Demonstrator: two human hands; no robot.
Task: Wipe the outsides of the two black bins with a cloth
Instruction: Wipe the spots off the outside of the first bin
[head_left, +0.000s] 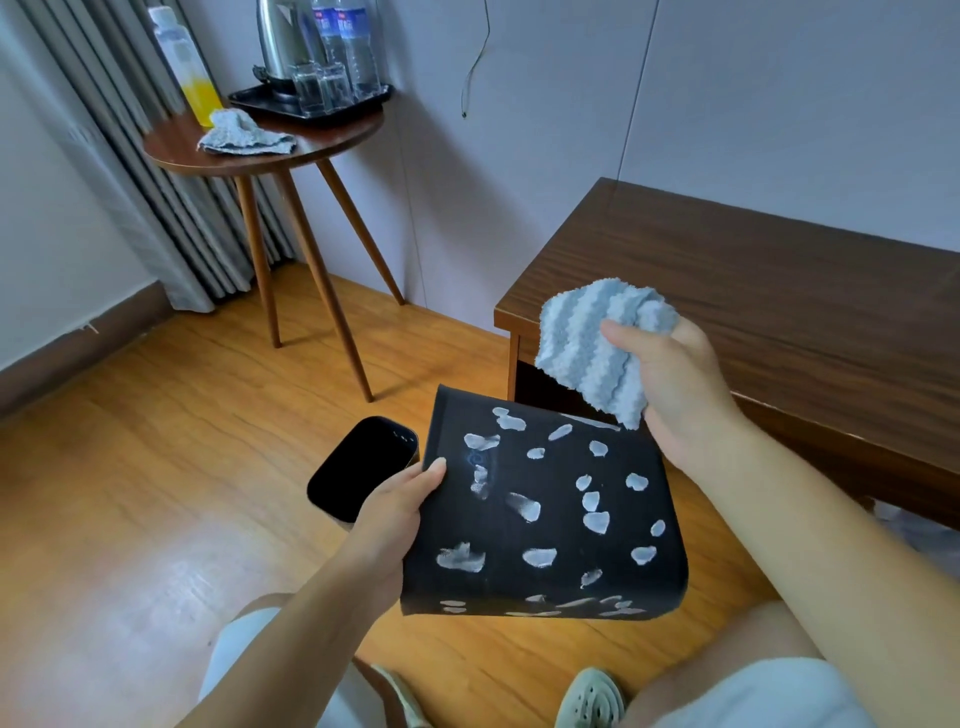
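Note:
A black bin (550, 525) lies tilted on its side above the floor, its upper face dotted with several white smears. My left hand (400, 506) grips its left edge, thumb on top. My right hand (675, 384) is raised above the bin's far right corner and holds a bunched blue-and-white striped cloth (597, 343), which hangs clear of the bin. A second black bin (358, 465) stands on the floor just left of and behind the first, its opening facing up.
A dark wooden bench (779, 291) runs along the right, close behind my right hand. At the back left a round three-legged table (332, 137) carries another cloth (244, 136), a tray with kettle, glasses and bottles. My knees and shoes are at the bottom.

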